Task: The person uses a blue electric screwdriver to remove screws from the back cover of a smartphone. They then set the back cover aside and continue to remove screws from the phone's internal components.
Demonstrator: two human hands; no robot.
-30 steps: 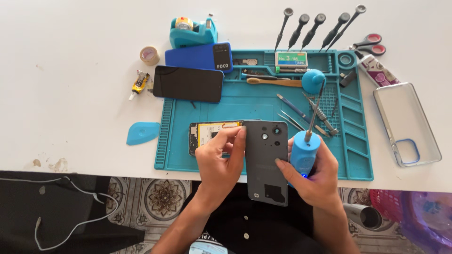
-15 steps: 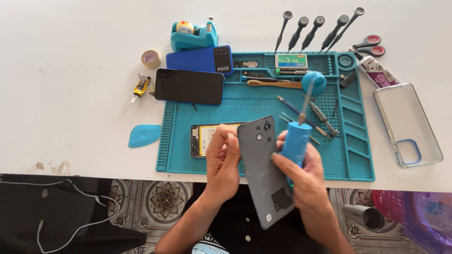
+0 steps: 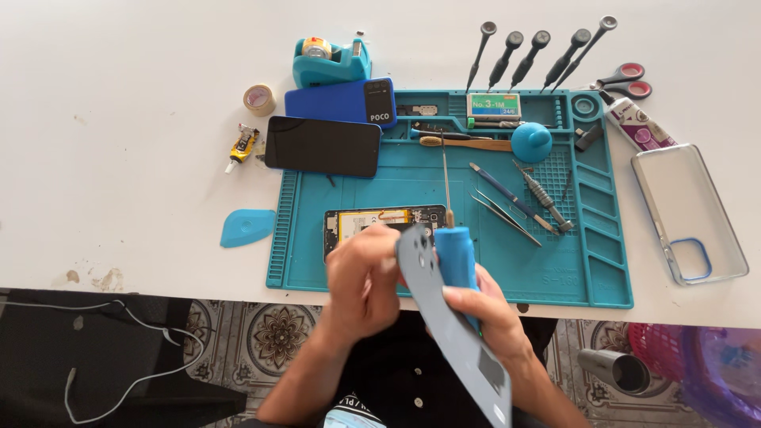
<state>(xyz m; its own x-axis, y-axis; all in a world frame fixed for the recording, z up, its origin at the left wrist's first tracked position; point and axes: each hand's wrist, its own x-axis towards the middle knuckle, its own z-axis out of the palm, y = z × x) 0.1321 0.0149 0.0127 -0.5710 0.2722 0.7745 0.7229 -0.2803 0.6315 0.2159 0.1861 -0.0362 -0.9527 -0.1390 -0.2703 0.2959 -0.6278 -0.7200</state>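
Gripping the upper edge of a grey phone back cover, the left hand has its fingers curled together on the panel. Right hand fingers are clamped around a blue-handled screwdriver and also press against the cover, which tilts edge-on over the table's front edge. The screwdriver's thin shaft points away from the person, above the teal work mat. Just behind the left hand, an opened phone lies on the mat with its battery exposed. Tweezers rest near, to the right. A black phone lies partly off the mat's left corner.
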